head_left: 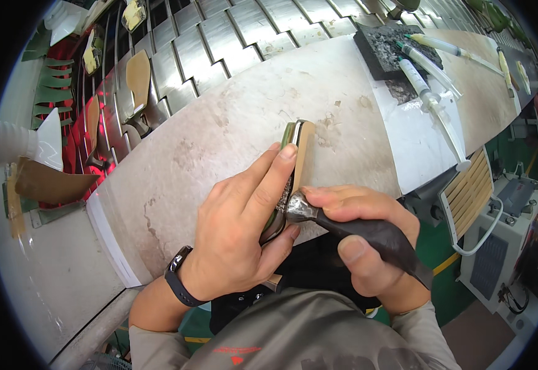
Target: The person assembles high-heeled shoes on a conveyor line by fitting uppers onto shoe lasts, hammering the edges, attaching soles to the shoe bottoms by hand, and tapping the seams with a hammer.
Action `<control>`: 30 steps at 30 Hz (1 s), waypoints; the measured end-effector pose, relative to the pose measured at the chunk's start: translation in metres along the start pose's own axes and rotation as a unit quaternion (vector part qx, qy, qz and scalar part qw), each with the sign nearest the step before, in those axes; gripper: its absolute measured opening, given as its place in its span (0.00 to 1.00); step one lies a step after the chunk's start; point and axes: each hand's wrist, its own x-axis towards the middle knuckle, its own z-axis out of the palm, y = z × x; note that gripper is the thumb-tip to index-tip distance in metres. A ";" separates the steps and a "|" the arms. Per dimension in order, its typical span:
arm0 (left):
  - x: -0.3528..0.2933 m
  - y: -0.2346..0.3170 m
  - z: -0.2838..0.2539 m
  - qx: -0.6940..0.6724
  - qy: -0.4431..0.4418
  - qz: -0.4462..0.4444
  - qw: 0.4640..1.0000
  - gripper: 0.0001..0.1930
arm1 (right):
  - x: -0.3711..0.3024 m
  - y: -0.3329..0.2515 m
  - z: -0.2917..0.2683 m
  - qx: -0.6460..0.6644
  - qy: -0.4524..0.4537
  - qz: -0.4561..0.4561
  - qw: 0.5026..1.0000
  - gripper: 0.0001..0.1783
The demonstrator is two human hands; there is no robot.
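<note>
Shoe sole (298, 154): we pinned it edge-up on the surface (232, 123).
Left hand (244, 228): gripped the sole.
Right hand (368, 240): clenched our hammer (355, 225), head touching the sole.

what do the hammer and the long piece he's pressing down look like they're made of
The small hammer in the right hand: head looks like bare, dull grey metal with a worn shine; the handle looks dark and matte, perhaps wrapped or rubbery. The long narrow piece under the left hand: a tan matte side, maybe leather or board, beside a glossy dark-green edge.
</note>
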 end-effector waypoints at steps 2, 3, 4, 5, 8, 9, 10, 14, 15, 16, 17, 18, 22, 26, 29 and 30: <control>0.000 0.000 -0.001 0.009 0.002 0.005 1.000 0.52 | 0.012 -0.011 -0.004 -0.040 -0.025 0.000 0.999 0.17; 0.000 0.000 -0.001 0.006 0.004 0.004 1.000 0.52 | 0.018 -0.017 -0.005 -0.080 -0.047 -0.002 0.996 0.17; 0.000 0.000 -0.002 0.005 0.003 -0.001 1.000 0.52 | 0.024 -0.020 -0.006 -0.104 -0.053 0.005 0.993 0.17; -0.001 0.000 -0.002 0.005 0.002 -0.005 1.000 0.52 | 0.029 -0.025 -0.007 -0.107 -0.056 0.007 0.993 0.17; -0.001 0.001 -0.006 0.002 -0.005 -0.012 1.000 0.52 | 0.042 -0.028 -0.008 -0.143 -0.068 0.032 0.987 0.16; -0.001 0.001 -0.007 -0.002 -0.002 -0.014 1.000 0.52 | 0.046 -0.030 -0.009 -0.146 -0.072 0.033 0.986 0.16; -0.001 0.001 -0.007 0.000 -0.002 -0.013 1.000 0.52 | 0.051 -0.034 -0.011 -0.156 -0.070 0.059 0.984 0.16; 0.000 0.003 -0.014 0.014 -0.035 -0.015 0.999 0.53 | 0.076 -0.043 -0.003 -0.154 -0.017 0.161 0.975 0.14; -0.001 0.003 -0.014 0.013 -0.033 -0.014 0.999 0.53 | 0.085 -0.041 -0.002 -0.162 -0.002 0.148 0.976 0.13; -0.001 0.002 -0.013 0.012 -0.031 -0.013 0.999 0.53 | 0.090 -0.030 -0.008 -0.164 -0.003 0.106 0.981 0.12; -0.002 0.002 -0.012 0.010 -0.028 -0.011 0.999 0.53 | 0.093 -0.021 -0.013 -0.168 -0.006 0.064 0.984 0.10; -0.002 0.002 -0.012 0.008 -0.025 -0.009 1.000 0.53 | 0.094 -0.023 -0.011 -0.143 0.007 0.095 0.985 0.10; -0.004 0.001 -0.010 0.007 -0.006 0.000 1.000 0.53 | 0.078 -0.037 -0.005 -0.144 -0.049 0.077 0.985 0.10; -0.012 -0.004 -0.005 0.002 0.028 0.014 0.999 0.54 | 0.055 -0.052 0.003 -0.142 -0.113 0.129 0.975 0.12; -0.013 -0.002 -0.007 -0.008 0.031 0.001 0.999 0.54 | 0.038 -0.047 0.010 -0.245 -0.146 -0.007 0.958 0.14; -0.014 -0.002 -0.007 -0.009 0.033 0.000 0.999 0.54 | 0.031 -0.045 0.014 -0.254 -0.146 -0.026 0.956 0.16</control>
